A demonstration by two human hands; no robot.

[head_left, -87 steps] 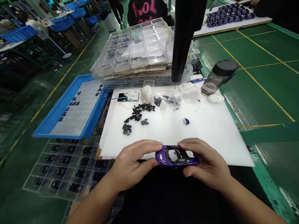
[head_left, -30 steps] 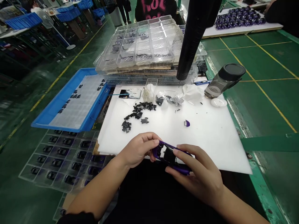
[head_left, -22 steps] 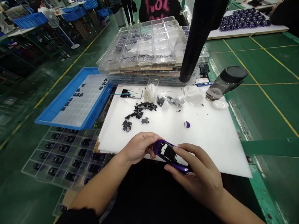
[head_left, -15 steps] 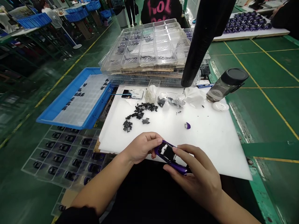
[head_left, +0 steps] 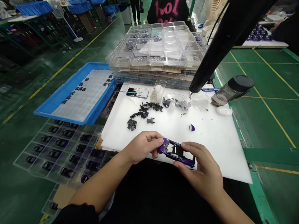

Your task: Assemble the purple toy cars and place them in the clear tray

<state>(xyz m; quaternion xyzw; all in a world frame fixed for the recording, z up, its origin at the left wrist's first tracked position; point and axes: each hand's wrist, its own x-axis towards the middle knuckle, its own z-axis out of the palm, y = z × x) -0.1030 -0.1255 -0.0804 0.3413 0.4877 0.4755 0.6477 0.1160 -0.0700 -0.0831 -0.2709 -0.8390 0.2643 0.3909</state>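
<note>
A purple toy car body (head_left: 179, 154) with a black roof and open window gaps is held over the near edge of the white work sheet (head_left: 224, 149). My left hand (head_left: 146, 146) pinches its left end between thumb and fingers. At its other end my right hand (head_left: 203, 165) grips the long sides, thumb below and fingers above. On the sheet beyond lie a small purple part (head_left: 192, 128) with a thin frame, a pile of small black pieces (head_left: 150, 107) and a single dark grey piece (head_left: 150, 120).
A black powered screwdriver (head_left: 205, 70) hangs above the sheet. Stacked clear compartment boxes (head_left: 156, 59) stand behind, a drink bottle (head_left: 230, 90) to the right. Left are a blue tray (head_left: 87, 119) and a divided tray (head_left: 53, 158) of car bodies. A person in a black top (head_left: 168, 11) is at the back.
My right hand has shifted back along the car body, its fingers leaving the roof for the right end. The car body lies more level and the view has moved slightly.
</note>
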